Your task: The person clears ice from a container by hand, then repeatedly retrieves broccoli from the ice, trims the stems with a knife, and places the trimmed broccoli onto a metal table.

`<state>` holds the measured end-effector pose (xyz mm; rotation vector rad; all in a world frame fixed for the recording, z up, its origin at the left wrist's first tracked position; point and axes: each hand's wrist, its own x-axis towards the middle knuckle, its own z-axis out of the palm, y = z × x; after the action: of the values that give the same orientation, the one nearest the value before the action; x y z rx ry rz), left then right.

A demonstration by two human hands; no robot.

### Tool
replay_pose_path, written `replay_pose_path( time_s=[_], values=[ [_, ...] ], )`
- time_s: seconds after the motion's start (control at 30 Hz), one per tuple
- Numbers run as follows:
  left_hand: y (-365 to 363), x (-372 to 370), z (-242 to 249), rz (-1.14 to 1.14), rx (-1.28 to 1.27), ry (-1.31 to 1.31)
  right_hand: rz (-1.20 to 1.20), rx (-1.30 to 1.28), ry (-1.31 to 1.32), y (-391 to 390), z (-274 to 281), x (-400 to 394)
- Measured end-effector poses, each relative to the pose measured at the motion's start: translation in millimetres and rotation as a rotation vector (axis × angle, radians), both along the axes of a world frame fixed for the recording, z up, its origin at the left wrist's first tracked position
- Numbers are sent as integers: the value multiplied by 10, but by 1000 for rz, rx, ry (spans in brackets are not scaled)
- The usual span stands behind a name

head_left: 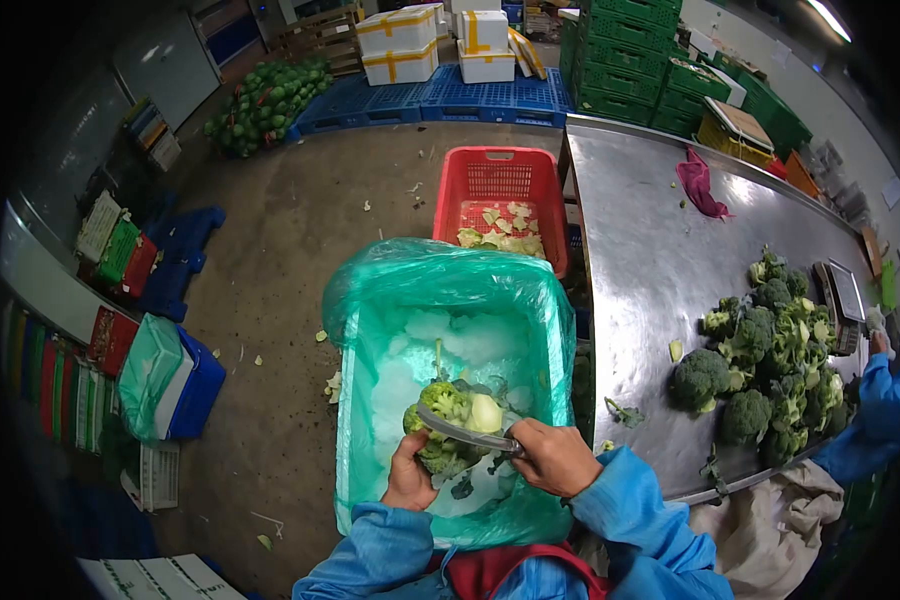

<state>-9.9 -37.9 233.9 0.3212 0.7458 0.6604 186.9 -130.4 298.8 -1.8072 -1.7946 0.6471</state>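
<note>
My left hand (410, 474) grips a head of broccoli (448, 412) from its left side, with the pale cut stem turned up toward me. In my right hand (556, 458) is a knife (460, 430) with a curved blade, held by its handle. The blade lies across the broccoli, just below the stem; whether it is cutting in cannot be told. Both hands are above a bin lined with green plastic (370, 290). White ice (400, 375) and some green leaf pieces lie inside that bin.
A red crate (450, 195) with trimmings stands beyond the bin. On the steel table (640, 270) at right are a broccoli pile (770, 350), a pink cloth (703, 183) and a scale (845, 295). Another person's blue sleeve (885, 400) shows at far right. Blue pallets (450, 100) lie behind.
</note>
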Motion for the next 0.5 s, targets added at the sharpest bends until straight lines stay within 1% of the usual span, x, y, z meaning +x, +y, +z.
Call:
replay_pose_path(
  time_s=[0.1, 0.2, 0.23, 0.27, 0.3, 0.33, 0.37, 0.4, 0.43, 0.47, 0.5],
  values=[
    [-14, -54, 64, -25, 12, -43, 3, 30, 16, 0, 47, -51],
    [-56, -115, 46, 5, 2, -69, -41, 93, 53, -24, -13, -122],
    [-60, -183, -11, 39, 5, -123, -178, -10, 5, -57, -300, -29],
    [-57, -243, -32, 73, 11, -179, -313, -111, -44, -119, -720, 164],
    [-30, -260, 51, 74, 23, -187, -351, -304, -69, -257, -1024, 384],
    [13, -251, 187, 66, 134, -164, -323, -254, 11, -427, -1255, 497],
    [-8, -270, 245, 72, 225, -129, -303, -254, 2, -338, -1086, 519],
    [28, -355, 103, 45, 181, 24, -299, -234, 89, -336, -802, 404],
    [16, -387, 49, 37, 176, 40, -312, -193, 179, -317, -630, 272],
    [66, -333, 28, 34, 139, 3, -309, -110, 293, -255, -586, 201],
    [84, -254, 88, 29, 94, -33, -298, -8, 459, -173, -460, 81]
  ],
)
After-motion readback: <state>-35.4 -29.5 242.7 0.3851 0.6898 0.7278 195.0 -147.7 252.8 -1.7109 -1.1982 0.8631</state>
